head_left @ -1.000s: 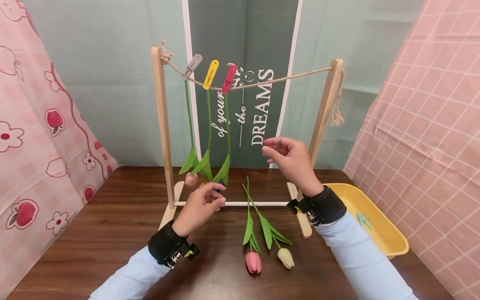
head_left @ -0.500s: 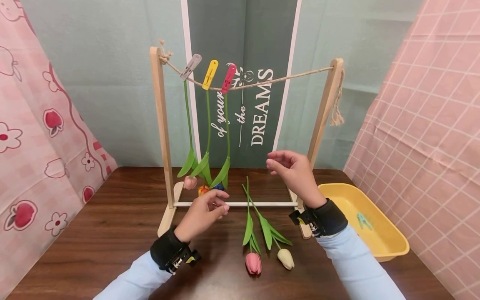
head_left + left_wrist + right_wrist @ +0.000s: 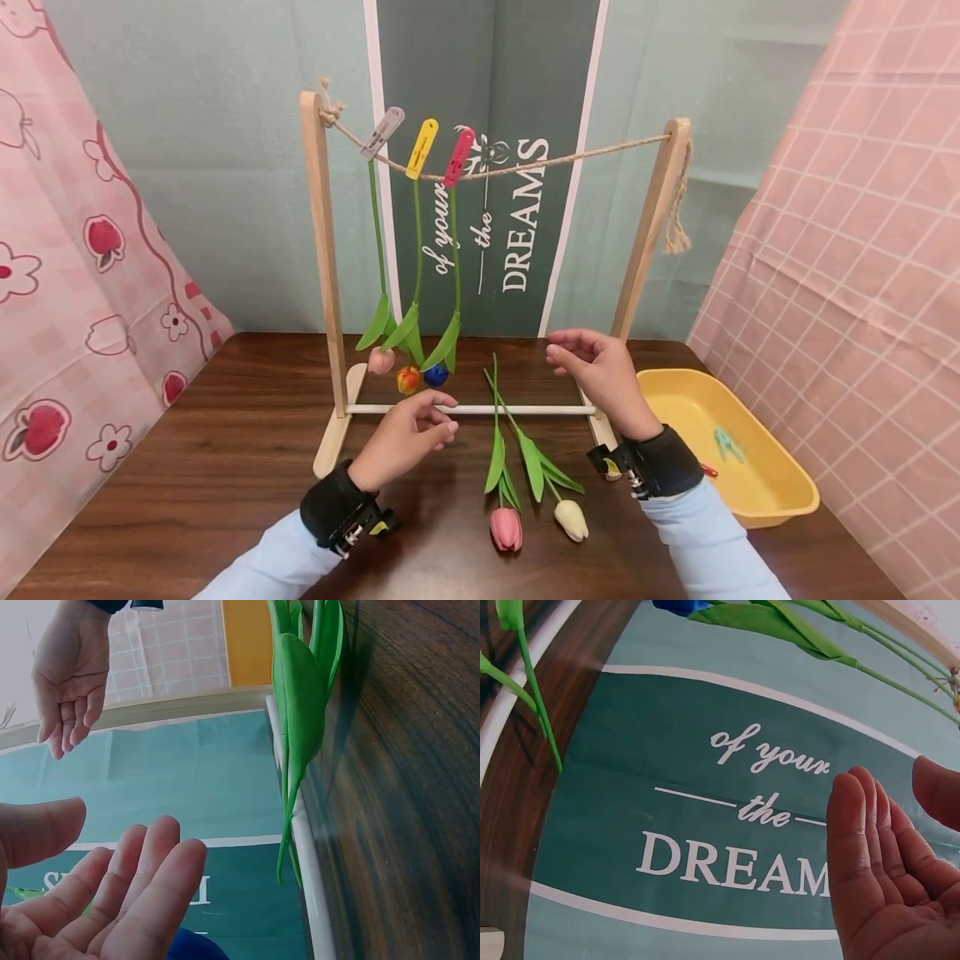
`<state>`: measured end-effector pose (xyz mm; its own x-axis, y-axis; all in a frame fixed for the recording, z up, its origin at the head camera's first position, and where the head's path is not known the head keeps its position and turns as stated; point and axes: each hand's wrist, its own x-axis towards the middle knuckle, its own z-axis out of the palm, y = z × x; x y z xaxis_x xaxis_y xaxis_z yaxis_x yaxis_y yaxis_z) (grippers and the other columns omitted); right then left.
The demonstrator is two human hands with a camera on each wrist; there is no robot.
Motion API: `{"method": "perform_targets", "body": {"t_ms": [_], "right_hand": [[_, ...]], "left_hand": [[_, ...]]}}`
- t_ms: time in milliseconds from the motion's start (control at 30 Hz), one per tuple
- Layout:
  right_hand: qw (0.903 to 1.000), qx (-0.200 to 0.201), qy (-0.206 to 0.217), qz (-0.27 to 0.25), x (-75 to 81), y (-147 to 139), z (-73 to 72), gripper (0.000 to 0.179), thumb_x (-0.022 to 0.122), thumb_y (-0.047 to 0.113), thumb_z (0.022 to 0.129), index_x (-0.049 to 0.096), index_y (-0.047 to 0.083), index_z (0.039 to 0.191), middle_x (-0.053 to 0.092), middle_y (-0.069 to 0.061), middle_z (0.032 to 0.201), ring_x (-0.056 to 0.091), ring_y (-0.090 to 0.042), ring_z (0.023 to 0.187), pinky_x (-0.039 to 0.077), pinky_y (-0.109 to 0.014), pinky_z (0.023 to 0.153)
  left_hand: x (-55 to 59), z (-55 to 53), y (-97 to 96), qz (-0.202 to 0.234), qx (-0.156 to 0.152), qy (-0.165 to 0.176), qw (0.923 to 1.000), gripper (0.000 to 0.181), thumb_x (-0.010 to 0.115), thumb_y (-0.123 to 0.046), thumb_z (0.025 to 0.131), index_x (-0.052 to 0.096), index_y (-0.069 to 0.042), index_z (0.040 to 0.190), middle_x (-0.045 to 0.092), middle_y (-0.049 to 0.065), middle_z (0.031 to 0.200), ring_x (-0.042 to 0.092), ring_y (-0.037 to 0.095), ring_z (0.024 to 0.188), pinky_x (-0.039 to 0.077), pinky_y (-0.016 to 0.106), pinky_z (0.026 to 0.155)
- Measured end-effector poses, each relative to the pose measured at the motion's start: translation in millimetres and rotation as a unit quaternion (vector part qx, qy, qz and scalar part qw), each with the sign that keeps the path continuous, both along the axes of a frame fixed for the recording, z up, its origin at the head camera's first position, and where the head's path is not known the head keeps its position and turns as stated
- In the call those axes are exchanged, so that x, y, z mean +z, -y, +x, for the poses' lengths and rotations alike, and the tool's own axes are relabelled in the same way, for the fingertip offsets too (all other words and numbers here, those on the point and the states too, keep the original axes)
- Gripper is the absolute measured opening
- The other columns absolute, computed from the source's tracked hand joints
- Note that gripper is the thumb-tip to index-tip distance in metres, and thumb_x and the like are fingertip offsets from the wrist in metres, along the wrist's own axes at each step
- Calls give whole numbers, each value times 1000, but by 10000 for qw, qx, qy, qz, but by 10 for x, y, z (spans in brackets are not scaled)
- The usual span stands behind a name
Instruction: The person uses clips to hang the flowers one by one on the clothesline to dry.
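Observation:
My left hand (image 3: 408, 435) hovers with relaxed fingers just below the hanging blooms and holds nothing. To the right my right hand (image 3: 596, 375), also without anything in it, is in front of the rack's right post. Three tulips hang head down from the rope (image 3: 585, 156): a pale pink tulip (image 3: 381, 361) under a grey clothespin (image 3: 384, 133), an orange tulip (image 3: 408, 380) under a yellow clothespin (image 3: 422, 148), a blue tulip (image 3: 436, 375) under a red clothespin (image 3: 459, 157). Between my hands a pink tulip (image 3: 506, 530) and a white tulip (image 3: 572, 521) lie on the table.
The wooden rack (image 3: 325, 250) stands on the brown table (image 3: 225, 467), with a white bar (image 3: 525, 410) across its bottom. At the right sits a yellow basin (image 3: 795, 483) holding a mint clothespin (image 3: 727, 445) and a red item (image 3: 708, 471) partly behind the right wrist.
My right hand has come down and slightly right, and my left hand has dropped a little. The orange and blue blooms now show fully above the left hand. The hanging tulips sway slightly.

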<state>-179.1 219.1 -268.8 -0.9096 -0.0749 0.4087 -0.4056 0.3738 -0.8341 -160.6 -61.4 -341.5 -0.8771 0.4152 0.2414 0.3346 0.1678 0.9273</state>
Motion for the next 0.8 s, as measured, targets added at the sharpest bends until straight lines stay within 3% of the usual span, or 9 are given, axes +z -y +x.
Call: {"method": "perform_targets", "body": {"t_ms": [467,700,800], "right_hand": [[9993,-42,342,114,-186,-70,62,24,69,9,91,66,-7,109,68,-18,90,69,-16,73,57,-30,70],[9990,-59,315,302,-256,-146,68,25,71,9,90,66,-7,108,69,-17,92,69,-15,75,56,-29,70],[9985,-116,295,438,-284,-192,64,23,71,9,90,67,-5,107,70,-16,91,69,-15,75,56,-28,69]], "left_hand": [[-150,-53,7,-69,-115,137,9998,28,66,-11,93,59,2,116,66,13,84,65,17,74,56,36,70],[-179,-67,8,-40,-128,154,9998,27,66,-9,93,59,3,117,67,13,84,66,30,78,56,37,68],[-198,-84,18,-66,-142,77,9998,27,65,-8,94,58,3,117,67,14,84,65,29,76,56,36,66]]}}
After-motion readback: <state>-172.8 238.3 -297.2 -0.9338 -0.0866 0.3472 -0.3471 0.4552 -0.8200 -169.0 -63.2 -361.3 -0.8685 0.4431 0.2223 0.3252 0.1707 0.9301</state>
